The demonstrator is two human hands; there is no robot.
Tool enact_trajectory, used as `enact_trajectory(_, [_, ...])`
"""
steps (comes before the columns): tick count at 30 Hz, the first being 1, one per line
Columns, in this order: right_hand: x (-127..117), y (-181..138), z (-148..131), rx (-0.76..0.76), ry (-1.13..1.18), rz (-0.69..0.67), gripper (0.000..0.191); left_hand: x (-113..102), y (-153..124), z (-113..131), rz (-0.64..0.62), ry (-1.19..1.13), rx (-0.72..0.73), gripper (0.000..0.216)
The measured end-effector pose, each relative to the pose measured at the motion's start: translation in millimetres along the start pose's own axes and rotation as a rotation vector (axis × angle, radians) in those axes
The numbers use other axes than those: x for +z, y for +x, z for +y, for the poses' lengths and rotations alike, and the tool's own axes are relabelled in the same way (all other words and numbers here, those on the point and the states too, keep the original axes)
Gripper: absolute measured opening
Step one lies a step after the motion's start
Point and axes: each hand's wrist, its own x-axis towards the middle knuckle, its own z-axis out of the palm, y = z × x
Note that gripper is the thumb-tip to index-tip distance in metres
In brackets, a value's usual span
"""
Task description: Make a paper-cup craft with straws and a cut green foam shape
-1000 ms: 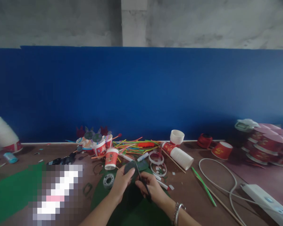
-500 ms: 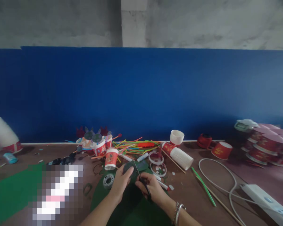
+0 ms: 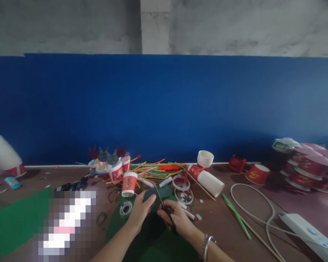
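Observation:
My left hand pinches a dark, rounded piece of paper between thumb and fingers. Close beside it, my right hand grips dark-handled scissors, their blades pointing up and to the left at the edge of the dark piece. Whether the blades have paper between them is hard to see. Beneath both hands lies a large dark green sheet. A ring-shaped tape roll rests just left of my left hand, and clear tape rings lie beyond my right hand.
Red paper cups and a pile of coloured sticks stand behind the hands. A lying stack of cups is right of them. Farther right are a white cable, a power strip and stacked red drums.
Almost nothing differs. Both hands stay in place with the scissors and the dark piece, apart from a very slight shift.

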Motion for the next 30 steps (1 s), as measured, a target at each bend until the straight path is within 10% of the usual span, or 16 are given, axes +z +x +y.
enact_trajectory(30, [-1.2,0.5,2.7,0.031,-0.014,-0.015,0.034,-4.4,5.3,-2.2,-0.056,0.094,0.09,0.035])
